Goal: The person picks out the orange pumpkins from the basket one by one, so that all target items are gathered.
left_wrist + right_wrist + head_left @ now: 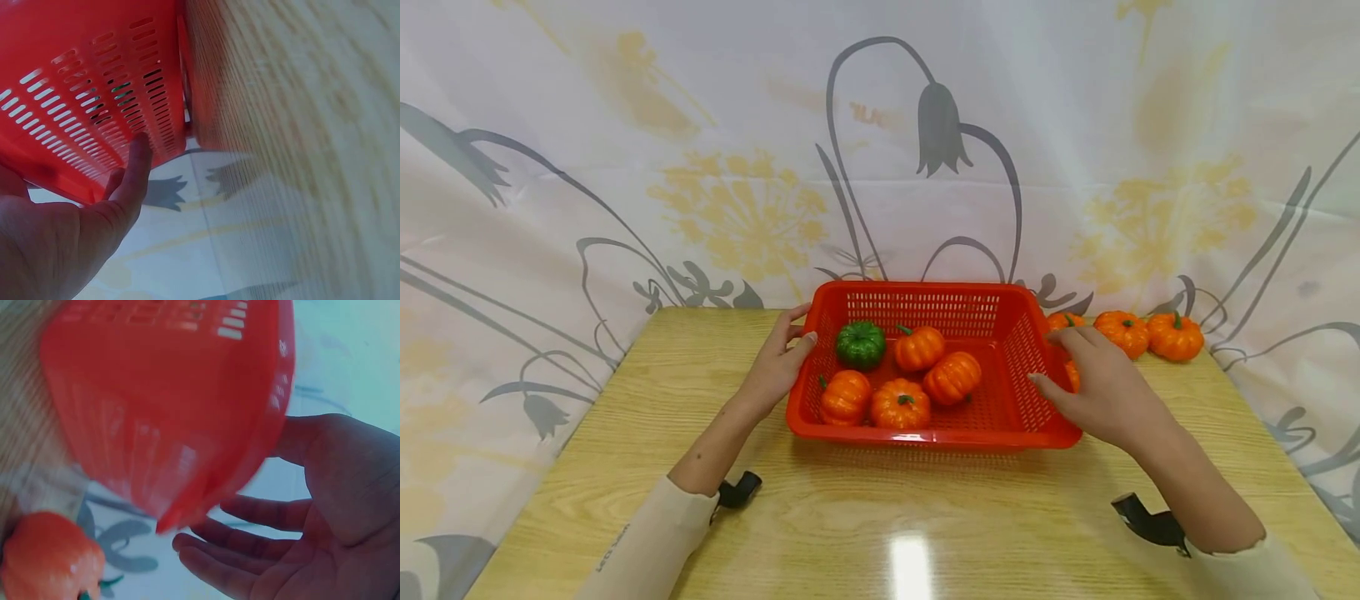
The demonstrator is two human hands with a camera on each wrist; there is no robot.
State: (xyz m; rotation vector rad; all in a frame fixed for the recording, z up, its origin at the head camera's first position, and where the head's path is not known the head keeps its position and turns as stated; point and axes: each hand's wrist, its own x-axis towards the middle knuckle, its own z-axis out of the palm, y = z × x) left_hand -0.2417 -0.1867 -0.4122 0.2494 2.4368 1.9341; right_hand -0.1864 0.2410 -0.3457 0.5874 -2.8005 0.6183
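Observation:
A red plastic basket (925, 437) with slotted walls stands on the table, holding a small green pumpkin (861, 345) and several small orange pumpkins (953, 377). My left hand (781, 358) grips its left rim, thumb on top and fingers against the outer wall. In the left wrist view, a fingertip of the left hand (94, 219) touches the slotted side of the basket (94, 94). Over the opposite rim is my right hand (1101, 387), thumb reaching above the inside. The right wrist view shows the right hand (300, 531) with spread fingers beside the basket corner (156, 425).
Several more orange pumpkins (1176, 337) lie on the wood-grain table (865, 517) to the right of the basket, partly behind my right hand. A patterned curtain (745, 125) hangs along the back and sides of the table.

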